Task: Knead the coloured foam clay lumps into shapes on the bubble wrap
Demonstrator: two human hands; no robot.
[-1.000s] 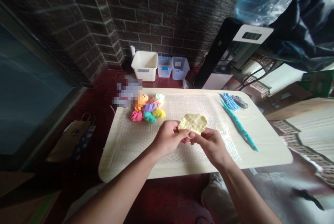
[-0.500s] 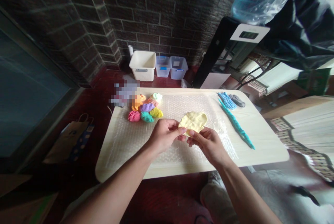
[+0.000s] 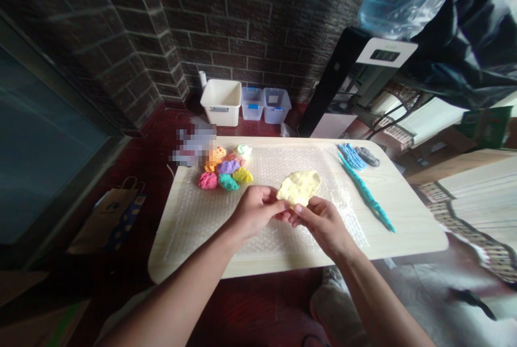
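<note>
A flattened piece of pale yellow clay [image 3: 299, 186] is held above a sheet of bubble wrap [image 3: 202, 212] on a light wooden table [image 3: 407, 217]. My left hand [image 3: 254, 211] pinches its near left edge. My right hand [image 3: 321, 222] pinches the near edge beside it, thumb on top. Both hands are closed on the clay.
Several small coloured clay lumps [image 3: 226, 170] lie at the table's far left. A long teal clay strip [image 3: 365, 192], a blue piece [image 3: 350, 155] and a grey piece [image 3: 368, 156] lie at the right. White and clear bins [image 3: 222, 100] stand by the brick wall. A paper bag [image 3: 109, 220] sits on the floor at left.
The yellow clay has been turned and reshaped slightly between my fingers. My hands stay in nearly the same place.
</note>
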